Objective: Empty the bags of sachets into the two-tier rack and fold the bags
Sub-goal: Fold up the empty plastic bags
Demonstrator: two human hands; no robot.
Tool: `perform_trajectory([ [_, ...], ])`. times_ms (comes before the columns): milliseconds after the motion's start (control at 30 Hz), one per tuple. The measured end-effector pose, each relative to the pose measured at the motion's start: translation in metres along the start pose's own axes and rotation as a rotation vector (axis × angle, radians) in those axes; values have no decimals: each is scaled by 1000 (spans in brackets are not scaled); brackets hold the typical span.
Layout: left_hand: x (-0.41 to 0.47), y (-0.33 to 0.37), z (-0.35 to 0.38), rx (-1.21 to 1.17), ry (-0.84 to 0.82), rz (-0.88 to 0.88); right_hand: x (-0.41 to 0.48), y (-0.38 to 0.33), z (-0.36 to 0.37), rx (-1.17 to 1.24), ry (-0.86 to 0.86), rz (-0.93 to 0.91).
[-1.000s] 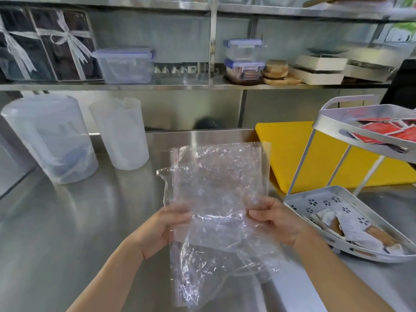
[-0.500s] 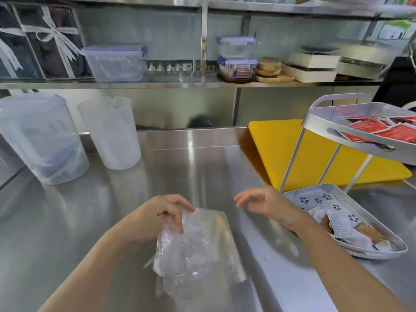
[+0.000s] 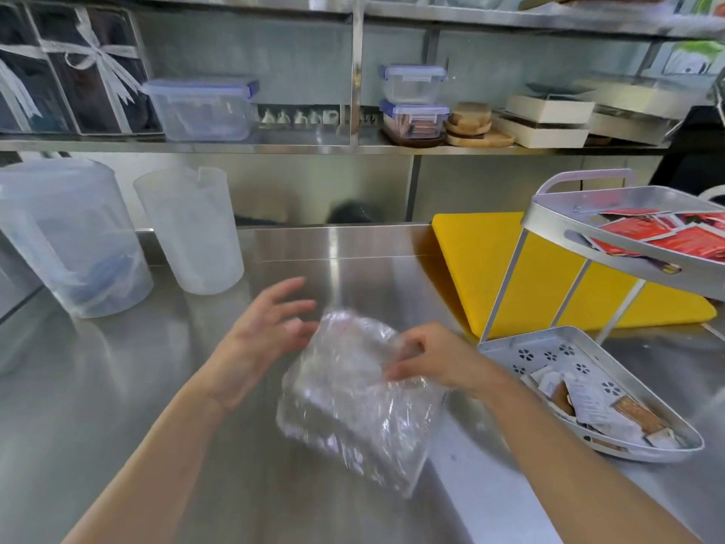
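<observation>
A crumpled clear plastic bag (image 3: 353, 402) lies on the steel counter (image 3: 117, 406) in front of me. My right hand (image 3: 435, 361) pinches its upper right edge. My left hand (image 3: 263, 335) hovers just left of the bag with fingers spread, holding nothing. The white two-tier rack (image 3: 549, 214) stands at the right. Its upper tier holds red sachets (image 3: 667, 237). Its lower tier (image 3: 510, 349) holds white and brown sachets (image 3: 592, 406).
A yellow cutting board (image 3: 478, 265) lies behind the rack. Two translucent jugs (image 3: 66, 237) stand at the back left. A steel shelf (image 3: 274, 145) above carries plastic containers, wooden coasters and boxes.
The bag went from held up flat in both hands to lying folded on the counter. My left hand let go of it and opened; my right hand took hold of its edge.
</observation>
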State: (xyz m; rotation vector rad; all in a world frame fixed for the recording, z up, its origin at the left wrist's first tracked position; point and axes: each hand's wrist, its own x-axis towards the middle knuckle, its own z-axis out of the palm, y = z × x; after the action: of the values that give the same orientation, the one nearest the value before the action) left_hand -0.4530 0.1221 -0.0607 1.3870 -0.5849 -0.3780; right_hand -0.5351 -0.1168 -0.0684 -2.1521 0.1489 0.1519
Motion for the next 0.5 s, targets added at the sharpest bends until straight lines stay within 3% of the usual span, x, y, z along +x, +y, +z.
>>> perform_trajectory([
  [67, -2, -9, -2, -168, 401, -64, 3, 9, 5, 82, 369, 76],
  [100, -6, -13, 5, -172, 517, -115, 5, 13, 9, 67, 522, 86],
  [133, -12, -18, 16, -134, 530, -165, 6, 17, 13, 16, 624, 75],
  [200, -22, -25, 50, 8, 350, -200, 9, 21, 22, -11, 704, 26],
  [267, -21, -31, 79, 106, 209, -184, 9, 17, 30, 154, 663, -27],
  [433, -1, -35, 58, -49, 360, -184, -4, 10, 30, 524, 307, -226],
  [500, -4, -39, 40, -144, 208, -201, -12, 9, 23, 627, 147, -283],
])
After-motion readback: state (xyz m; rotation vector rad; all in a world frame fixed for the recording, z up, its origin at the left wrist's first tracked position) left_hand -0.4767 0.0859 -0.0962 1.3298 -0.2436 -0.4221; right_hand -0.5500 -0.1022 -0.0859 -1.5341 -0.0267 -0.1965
